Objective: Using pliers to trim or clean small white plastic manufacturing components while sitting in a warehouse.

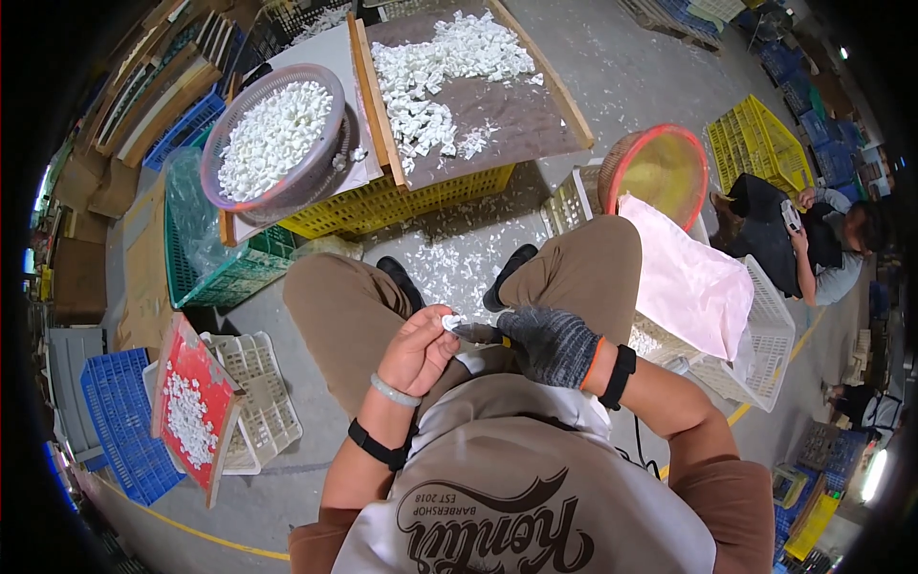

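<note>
My bare left hand (418, 352) pinches a small white plastic piece (450, 322) between thumb and fingertips, above my lap. My right hand (553, 346), in a grey knitted glove with an orange cuff, is closed around a dark hand tool (480, 334) that looks like a knife, with a bit of yellow by the glove. The tool's tip reaches the white piece. Most of its handle is hidden in the glove. Beyond my knees, a brown board (507, 120) with wooden side rails carries a heap of similar white pieces (459, 53).
A round basket (229, 203) full of white pieces stands left of the board. To the left is a red board (206, 459) with small white bits. An orange-rimmed tub (706, 158) and pink cloth (693, 277) sit at right. Another person (832, 258) works farther right.
</note>
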`<state>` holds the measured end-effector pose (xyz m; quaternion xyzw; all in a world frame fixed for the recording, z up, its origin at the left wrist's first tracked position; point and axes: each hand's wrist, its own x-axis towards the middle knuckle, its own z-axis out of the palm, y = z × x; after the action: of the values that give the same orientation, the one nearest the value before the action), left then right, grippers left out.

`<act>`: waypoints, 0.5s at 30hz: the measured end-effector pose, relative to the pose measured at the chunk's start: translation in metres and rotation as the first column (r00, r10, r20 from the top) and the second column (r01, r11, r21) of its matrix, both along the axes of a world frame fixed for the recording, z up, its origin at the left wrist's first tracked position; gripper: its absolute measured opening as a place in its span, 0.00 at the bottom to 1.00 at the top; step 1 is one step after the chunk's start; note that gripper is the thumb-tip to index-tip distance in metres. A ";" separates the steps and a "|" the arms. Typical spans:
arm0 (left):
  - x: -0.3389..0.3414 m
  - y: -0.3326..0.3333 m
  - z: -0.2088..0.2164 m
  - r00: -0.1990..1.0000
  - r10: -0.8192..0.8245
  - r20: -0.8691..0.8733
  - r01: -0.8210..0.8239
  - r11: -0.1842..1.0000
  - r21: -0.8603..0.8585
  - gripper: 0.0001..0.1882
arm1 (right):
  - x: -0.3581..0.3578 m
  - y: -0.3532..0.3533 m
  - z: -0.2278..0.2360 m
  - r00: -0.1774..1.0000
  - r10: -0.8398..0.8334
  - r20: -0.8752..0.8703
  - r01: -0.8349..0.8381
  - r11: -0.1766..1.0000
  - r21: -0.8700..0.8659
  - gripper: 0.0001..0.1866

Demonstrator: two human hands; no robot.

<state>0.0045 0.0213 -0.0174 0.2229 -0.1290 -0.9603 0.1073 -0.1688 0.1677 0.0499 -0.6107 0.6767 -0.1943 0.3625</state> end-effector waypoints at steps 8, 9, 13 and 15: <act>-0.002 -0.001 0.003 0.999 0.016 -0.037 -0.017 1.000 -0.019 0.08 | -0.001 0.010 -0.008 0.984 -0.117 -0.136 0.116 0.993 -0.014 0.14; -0.002 0.000 0.001 0.999 0.016 -0.047 -0.017 1.000 -0.023 0.08 | -0.001 0.011 -0.010 0.983 -0.142 -0.116 0.136 0.989 -0.061 0.13; -0.001 0.000 0.002 0.999 0.027 -0.024 -0.028 0.998 -0.058 0.07 | 0.003 0.010 -0.005 0.987 -0.162 -0.026 0.161 0.987 -0.026 0.11; -0.001 -0.002 -0.002 0.999 0.046 -0.015 -0.047 0.997 -0.063 0.07 | 0.005 0.011 -0.010 0.983 -0.180 0.013 0.181 0.975 -0.131 0.10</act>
<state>0.0038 0.0190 -0.0192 0.2161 -0.1533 -0.9545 0.1372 -0.1640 0.1791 0.0402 -0.5691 0.7150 -0.2707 0.3027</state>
